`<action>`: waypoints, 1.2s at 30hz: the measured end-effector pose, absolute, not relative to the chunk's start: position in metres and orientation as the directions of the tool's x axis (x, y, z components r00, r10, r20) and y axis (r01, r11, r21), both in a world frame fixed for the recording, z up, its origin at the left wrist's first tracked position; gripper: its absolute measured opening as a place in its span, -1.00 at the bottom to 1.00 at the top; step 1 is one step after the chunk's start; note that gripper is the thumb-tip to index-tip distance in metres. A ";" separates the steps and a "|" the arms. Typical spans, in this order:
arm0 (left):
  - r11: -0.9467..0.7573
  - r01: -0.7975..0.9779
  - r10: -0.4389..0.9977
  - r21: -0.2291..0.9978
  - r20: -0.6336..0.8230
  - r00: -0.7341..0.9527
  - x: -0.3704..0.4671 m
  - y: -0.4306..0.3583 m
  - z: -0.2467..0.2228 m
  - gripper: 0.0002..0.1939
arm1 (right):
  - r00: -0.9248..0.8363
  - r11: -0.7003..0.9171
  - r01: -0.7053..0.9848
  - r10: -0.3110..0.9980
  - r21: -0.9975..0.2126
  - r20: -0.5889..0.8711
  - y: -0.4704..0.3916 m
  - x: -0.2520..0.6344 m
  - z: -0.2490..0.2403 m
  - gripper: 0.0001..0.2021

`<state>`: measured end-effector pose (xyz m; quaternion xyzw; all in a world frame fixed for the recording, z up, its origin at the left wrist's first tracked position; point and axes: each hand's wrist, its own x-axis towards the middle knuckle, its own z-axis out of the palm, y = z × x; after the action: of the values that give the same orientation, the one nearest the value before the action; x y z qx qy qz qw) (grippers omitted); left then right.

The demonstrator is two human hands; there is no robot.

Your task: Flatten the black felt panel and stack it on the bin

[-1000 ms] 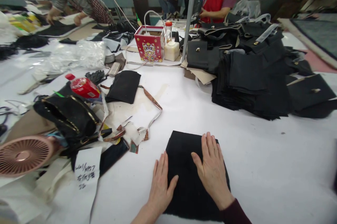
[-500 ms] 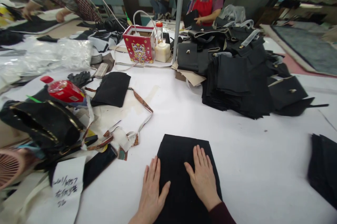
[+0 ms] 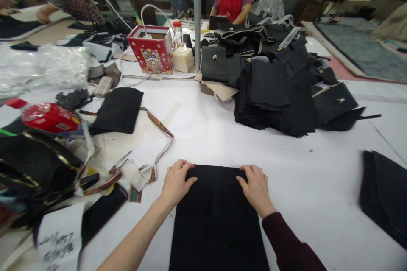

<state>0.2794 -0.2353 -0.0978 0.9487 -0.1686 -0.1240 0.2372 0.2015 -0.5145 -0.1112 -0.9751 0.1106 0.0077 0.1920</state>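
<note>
A flat black fabric panel [image 3: 218, 220] lies on the white tabletop in front of me, its far edge straight and its near end cut off by the frame. At its far left corner, my left hand [image 3: 178, 181] has its fingers bent over the edge and the thumb on the upper face. My right hand [image 3: 256, 184] grips the far right corner in the same way, thumb on top. The undersides of both corners are hidden.
Black leather pieces [image 3: 270, 88] are stacked at the back right, with more black pieces [image 3: 386, 199] at the right edge. A red box [image 3: 151, 52] stands behind. To the left lie a black panel [image 3: 117, 110], a red bottle [image 3: 51, 117] and scraps. A co-worker in a red apron [image 3: 230, 1] is opposite.
Both hands have gone from lying flat on the black panel to its far corners, with fingers curled over them. The panel now shows wider, and the view has shifted right.
</note>
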 end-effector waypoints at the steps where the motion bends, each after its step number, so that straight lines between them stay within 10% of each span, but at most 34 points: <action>1: -0.842 -0.273 -0.395 0.465 -0.189 0.899 0.285 -0.238 -0.098 -0.72 | 0.977 -0.907 -0.211 -0.199 -0.364 -0.070 -0.515 0.205 -0.111 -0.83; 14: -0.869 -0.330 -0.451 0.369 -0.317 0.834 0.302 -0.252 -0.098 -0.79 | 0.988 -0.909 -0.155 -0.138 -0.388 -0.070 -0.517 0.212 -0.113 -0.87; 28: -0.641 -0.585 -0.697 0.497 -0.058 0.715 0.273 -0.232 -0.111 -0.83 | 0.997 -0.911 0.021 0.048 -0.413 -0.055 -0.512 0.222 -0.097 -0.65; 32: -0.719 -0.441 -0.569 0.538 -0.090 0.818 0.271 -0.232 -0.118 -0.94 | 0.995 -0.891 -0.028 0.019 -0.454 -0.100 -0.517 0.222 -0.097 -0.84; 36: -0.772 -0.162 -0.357 0.615 -0.207 0.911 0.274 -0.231 -0.117 -0.57 | 0.958 -0.745 -0.278 -0.172 -0.606 -0.229 -0.529 0.212 -0.111 -0.81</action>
<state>0.2736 -0.2313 -0.1175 0.9279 -0.1398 -0.1580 0.3074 0.2117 -0.5291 -0.1112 -0.9308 0.1208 0.0792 0.3358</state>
